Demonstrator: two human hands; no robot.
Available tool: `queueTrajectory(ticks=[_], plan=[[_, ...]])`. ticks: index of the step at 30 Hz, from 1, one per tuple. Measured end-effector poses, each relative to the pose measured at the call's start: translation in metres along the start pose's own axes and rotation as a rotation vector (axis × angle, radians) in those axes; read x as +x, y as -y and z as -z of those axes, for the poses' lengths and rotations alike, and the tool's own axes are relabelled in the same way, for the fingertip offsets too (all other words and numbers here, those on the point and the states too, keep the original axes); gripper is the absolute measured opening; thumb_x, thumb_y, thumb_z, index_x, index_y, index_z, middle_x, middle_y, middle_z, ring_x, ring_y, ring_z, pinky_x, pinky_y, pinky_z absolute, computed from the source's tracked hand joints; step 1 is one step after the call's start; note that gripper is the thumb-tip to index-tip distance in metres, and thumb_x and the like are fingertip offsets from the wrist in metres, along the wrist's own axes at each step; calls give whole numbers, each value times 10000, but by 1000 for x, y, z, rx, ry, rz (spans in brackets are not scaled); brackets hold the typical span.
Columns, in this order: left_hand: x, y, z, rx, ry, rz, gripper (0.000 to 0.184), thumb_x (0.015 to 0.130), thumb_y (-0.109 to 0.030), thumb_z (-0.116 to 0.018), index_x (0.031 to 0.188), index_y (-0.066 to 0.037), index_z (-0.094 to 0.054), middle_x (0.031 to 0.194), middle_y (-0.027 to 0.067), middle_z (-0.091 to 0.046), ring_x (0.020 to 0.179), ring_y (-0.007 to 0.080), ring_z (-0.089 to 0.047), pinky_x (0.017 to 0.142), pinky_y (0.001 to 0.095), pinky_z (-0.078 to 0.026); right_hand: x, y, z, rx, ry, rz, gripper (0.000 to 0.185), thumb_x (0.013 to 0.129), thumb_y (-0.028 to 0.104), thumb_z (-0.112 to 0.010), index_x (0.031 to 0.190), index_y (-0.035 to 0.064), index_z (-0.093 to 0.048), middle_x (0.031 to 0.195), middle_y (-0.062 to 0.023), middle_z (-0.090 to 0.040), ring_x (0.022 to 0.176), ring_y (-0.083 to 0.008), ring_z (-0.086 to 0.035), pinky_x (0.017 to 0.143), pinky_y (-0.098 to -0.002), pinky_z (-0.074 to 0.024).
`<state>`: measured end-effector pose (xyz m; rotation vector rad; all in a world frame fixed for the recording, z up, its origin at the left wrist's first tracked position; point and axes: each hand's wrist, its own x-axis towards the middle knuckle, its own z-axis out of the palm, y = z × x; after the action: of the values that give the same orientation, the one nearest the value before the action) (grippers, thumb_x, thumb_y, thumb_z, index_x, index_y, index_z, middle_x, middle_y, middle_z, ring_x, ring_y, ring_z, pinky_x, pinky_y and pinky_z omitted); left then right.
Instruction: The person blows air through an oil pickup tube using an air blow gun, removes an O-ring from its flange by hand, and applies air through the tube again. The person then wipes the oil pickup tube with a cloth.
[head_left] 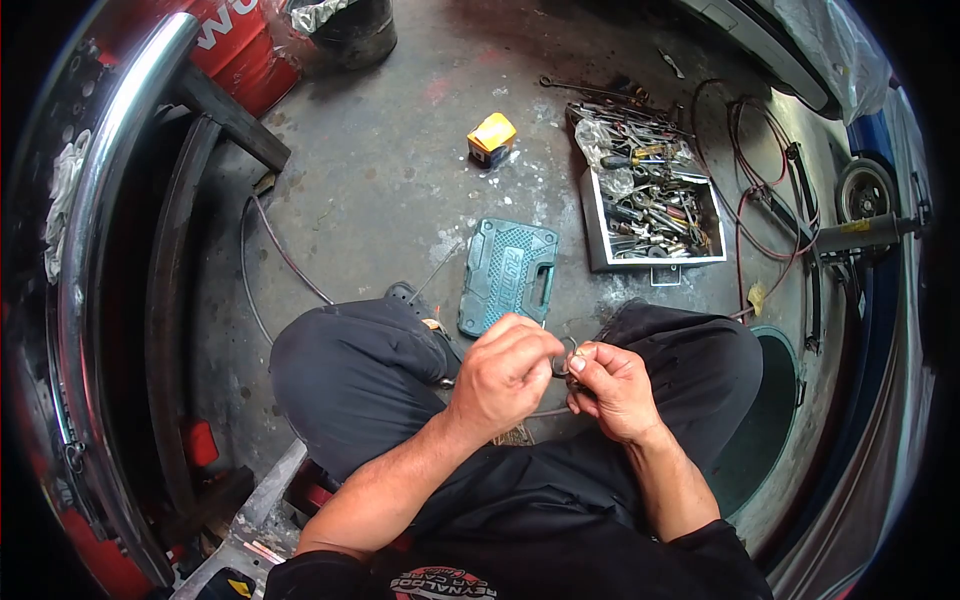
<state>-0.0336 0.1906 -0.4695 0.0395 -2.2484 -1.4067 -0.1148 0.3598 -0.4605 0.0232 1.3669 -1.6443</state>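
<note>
My left hand [508,375] is closed above my lap, its fingers bent together; what they hold is too small to make out. Close beside it on the right, my right hand [612,388] pinches a small dark ring-shaped part [563,358] between thumb and fingers. The part lies in the narrow gap between the two hands. Just beyond my hands, a green plastic tool case [508,272] lies closed on the floor between my knees.
An open metal toolbox [590,225] full of tools stands ahead right, beside coiled hoses [742,200]. A yellow and dark box [492,139] sits ahead. A green round container [765,430] is at right. Left are a metal frame [180,290] and red drum [240,60].
</note>
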Motion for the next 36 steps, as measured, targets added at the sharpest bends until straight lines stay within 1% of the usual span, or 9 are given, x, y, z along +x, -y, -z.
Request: queueTrajectory(ticks=[4, 7, 14, 18, 20, 24, 29, 33, 36], plan=[[-4, -3, 1, -47, -184, 269, 133, 847, 43, -684, 977, 14, -678, 866, 75, -698, 784, 132, -664, 710, 272, -533, -1, 1, 0, 56, -23, 19, 172, 990, 179, -634, 928, 21, -660, 746, -4, -587, 479, -45, -436, 505, -233, -435], [-9, -11, 0, -483, 196, 712, 212, 891, -148, -756, 1004, 12, -675, 873, 19, -696, 768, 61, -614, 682, 230, -509, 1, -2, 1, 31, -24, 51, 162, 993, 172, -629, 928, 27, -662, 753, -5, -592, 484, -45, -438, 505, -231, -432], [-10, 0, -1, -352, 246, 493, 197, 978, -183, -650, 955, 13, -655, 756, 6, -645, 690, 71, -578, 629, 241, -479, -2, 5, 4, 18, 77, 33, 156, 1002, 150, -609, 903, 35, -642, 738, 8, -566, 485, -42, -430, 511, -229, -433], [-4, 6, -1, -444, -162, 643, 297, 1040, -230, -545, 842, -18, -604, 663, -5, -550, 602, 61, -488, 555, 241, -413, -7, 7, 0, -30, 99, -17, 160, 1003, 149, -607, 893, 36, -631, 726, 15, -544, 480, -43, -421, 520, -231, -438], [-11, 7, 8, -440, -83, 744, 288, 979, -245, -657, 816, -16, -597, 646, 8, -561, 612, 62, -504, 567, 253, -444, -6, 7, 0, -28, 65, -12, 159, 1004, 149, -607, 895, 36, -632, 725, 18, -537, 493, -40, -427, 521, -236, -433], [-12, -13, -3, -554, 78, 624, 207, 890, -158, -748, 841, -10, -613, 697, 20, -619, 670, 84, -562, 632, 274, -473, -4, 6, 2, -11, 65, -17, 158, 1001, 151, -613, 895, 36, -633, 729, 19, -537, 512, -38, -437, 512, -238, -420], [-9, -4, 3, -589, 167, 676, 324, 981, -288, -647, 809, -17, -602, 667, 5, -578, 632, 72, -538, 594, 257, -448, -8, 7, 1, -117, 157, -19, 147, 997, 136, -616, 885, 41, -631, 730, 29, -531, 526, -37, -436, 509, -211, -397], [-13, 13, 5, -664, -101, 803, 290, 1023, -227, -579, 834, -8, -603, 726, 28, -610, 659, 92, -572, 615, 229, -459, -7, 8, -1, -146, 152, -12, 149, 997, 133, -613, 878, 45, -628, 723, 37, -525, 527, -35, -439, 511, -202, -390], [-13, -1, 5, -652, 70, 624, 197, 1006, -166, -601, 901, 0, -614, 773, 25, -623, 726, 91, -595, 677, 220, -477, -6, 8, 2, -123, 136, 6, 154, 992, 144, -623, 874, 46, -625, 721, 40, -531, 535, -33, -454, 508, -203, -387]])
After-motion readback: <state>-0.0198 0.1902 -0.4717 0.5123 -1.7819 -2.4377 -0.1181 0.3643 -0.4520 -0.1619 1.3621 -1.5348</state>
